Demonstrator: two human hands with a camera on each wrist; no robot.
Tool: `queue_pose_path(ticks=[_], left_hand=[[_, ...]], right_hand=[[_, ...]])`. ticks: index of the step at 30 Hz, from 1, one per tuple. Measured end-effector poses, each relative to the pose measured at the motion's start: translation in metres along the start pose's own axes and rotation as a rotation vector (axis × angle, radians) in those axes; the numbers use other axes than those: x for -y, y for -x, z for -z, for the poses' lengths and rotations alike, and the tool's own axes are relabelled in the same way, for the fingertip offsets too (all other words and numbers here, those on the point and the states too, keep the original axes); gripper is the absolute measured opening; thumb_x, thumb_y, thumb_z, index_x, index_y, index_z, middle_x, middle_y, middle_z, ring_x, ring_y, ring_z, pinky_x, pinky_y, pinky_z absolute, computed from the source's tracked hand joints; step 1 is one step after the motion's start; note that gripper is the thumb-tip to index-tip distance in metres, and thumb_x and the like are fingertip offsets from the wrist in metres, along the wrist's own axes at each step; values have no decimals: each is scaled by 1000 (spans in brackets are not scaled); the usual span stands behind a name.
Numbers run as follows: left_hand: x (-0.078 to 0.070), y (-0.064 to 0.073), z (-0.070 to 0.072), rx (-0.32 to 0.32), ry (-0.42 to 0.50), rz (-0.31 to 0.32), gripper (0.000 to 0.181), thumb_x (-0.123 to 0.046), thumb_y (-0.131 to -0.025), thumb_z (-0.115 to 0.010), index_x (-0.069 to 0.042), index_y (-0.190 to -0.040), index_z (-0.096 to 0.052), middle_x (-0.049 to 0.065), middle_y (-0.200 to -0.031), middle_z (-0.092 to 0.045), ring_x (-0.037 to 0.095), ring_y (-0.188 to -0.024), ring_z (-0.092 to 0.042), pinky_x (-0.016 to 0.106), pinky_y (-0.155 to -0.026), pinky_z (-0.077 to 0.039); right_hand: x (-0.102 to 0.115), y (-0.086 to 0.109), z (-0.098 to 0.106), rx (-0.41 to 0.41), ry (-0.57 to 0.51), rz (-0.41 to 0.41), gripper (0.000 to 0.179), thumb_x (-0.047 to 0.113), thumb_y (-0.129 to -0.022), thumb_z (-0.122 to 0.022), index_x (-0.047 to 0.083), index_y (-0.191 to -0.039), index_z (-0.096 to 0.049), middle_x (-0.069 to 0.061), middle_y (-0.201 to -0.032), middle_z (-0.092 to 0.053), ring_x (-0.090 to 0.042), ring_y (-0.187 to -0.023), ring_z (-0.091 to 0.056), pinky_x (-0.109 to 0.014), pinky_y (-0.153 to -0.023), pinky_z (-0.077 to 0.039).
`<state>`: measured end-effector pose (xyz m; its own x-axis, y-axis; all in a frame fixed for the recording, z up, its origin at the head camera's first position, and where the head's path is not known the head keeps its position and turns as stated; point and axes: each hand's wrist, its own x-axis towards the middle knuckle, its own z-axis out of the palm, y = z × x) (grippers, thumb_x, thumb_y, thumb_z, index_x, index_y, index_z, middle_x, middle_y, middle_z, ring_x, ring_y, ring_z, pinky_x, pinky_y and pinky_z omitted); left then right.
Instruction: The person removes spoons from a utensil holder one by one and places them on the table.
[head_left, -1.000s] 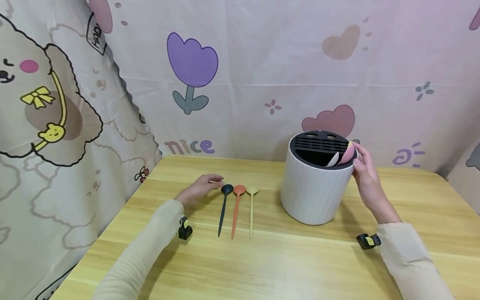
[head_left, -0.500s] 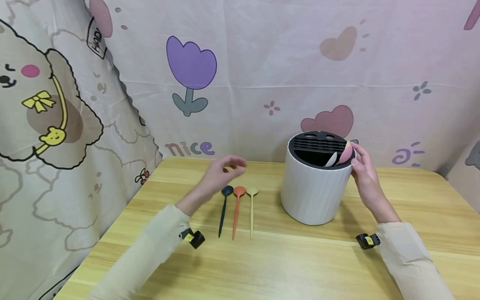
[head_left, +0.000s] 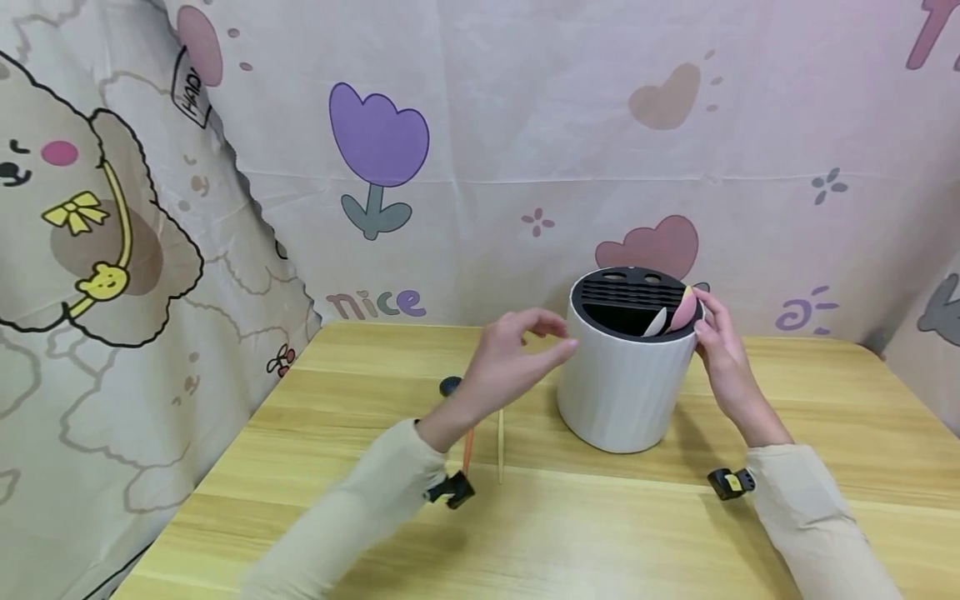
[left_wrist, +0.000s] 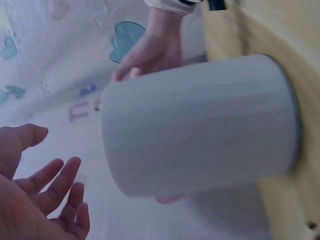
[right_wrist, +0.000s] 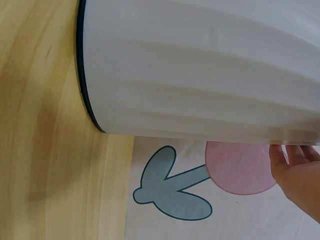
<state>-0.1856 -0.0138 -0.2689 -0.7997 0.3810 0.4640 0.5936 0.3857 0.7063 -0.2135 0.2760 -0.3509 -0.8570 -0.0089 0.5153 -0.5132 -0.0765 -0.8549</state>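
A white round utensil holder (head_left: 618, 392) with a black slotted top stands upright on the table. My right hand (head_left: 726, 371) holds its right side near the rim, thumb in front and fingers farther back. A pink piece with a yellow edge (head_left: 683, 311) and a white blade-like piece (head_left: 656, 322) stick up inside its front opening. My left hand (head_left: 510, 360) is at the holder's left side, thumb and fingers apart with nothing between them. Beneath that arm lie a dark spoon (head_left: 450, 385), an orange spoon (head_left: 468, 450) and a pale yellow spoon (head_left: 501, 450), all partly hidden.
The wooden table (head_left: 600, 533) reaches back to a printed cloth (head_left: 487, 100) hanging behind it. Another cloth (head_left: 97, 400) hangs along the left side. A small black camera (head_left: 731, 483) sits on the right wrist and another (head_left: 452, 490) on the left.
My left hand has risen from beside the dark spoon and moved right, over the spoons, to the holder. The right hand keeps its place on the holder.
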Motion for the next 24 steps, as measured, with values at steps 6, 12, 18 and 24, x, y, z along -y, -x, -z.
queue_pose_path(ticks=[6, 12, 18, 24], left_hand=[[-9, -25, -31, 0, -2, -37, 21, -25, -86, -75, -12, -102, -70, -8, -94, -71, 11, -97, -53, 26, -84, -42], [-8, -42, -47, -12, -43, -64, 19, -23, -85, -76, -12, -99, -71, -8, -93, -72, 9, -98, -52, 25, -91, -35], [-16, -52, -56, 4, -161, -81, 18, -29, -85, -76, -15, -97, -74, -11, -90, -72, 5, -96, -52, 31, -87, -29], [-25, -60, -63, 61, -241, -82, 19, -32, -83, -77, -18, -94, -75, -14, -87, -72, 2, -94, -50, 32, -87, -26]], right_hand=[[0, 1, 2, 1, 10, -8, 45, 19, -102, -38, 16, -146, -31, 3, -137, -43, -8, -124, -40, -16, -97, -35], [0, 0, 0, 5, 9, 6, 45, 18, -102, -38, 15, -146, -31, 4, -133, -46, -8, -121, -42, -16, -95, -36], [1, 1, 1, 11, 21, 0, 46, 19, -102, -37, 15, -147, -29, 2, -136, -43, -8, -123, -41, -16, -96, -36], [1, 1, 1, 8, 15, -5, 45, 18, -102, -37, 15, -147, -29, 1, -136, -43, -9, -124, -41, -17, -97, -35]])
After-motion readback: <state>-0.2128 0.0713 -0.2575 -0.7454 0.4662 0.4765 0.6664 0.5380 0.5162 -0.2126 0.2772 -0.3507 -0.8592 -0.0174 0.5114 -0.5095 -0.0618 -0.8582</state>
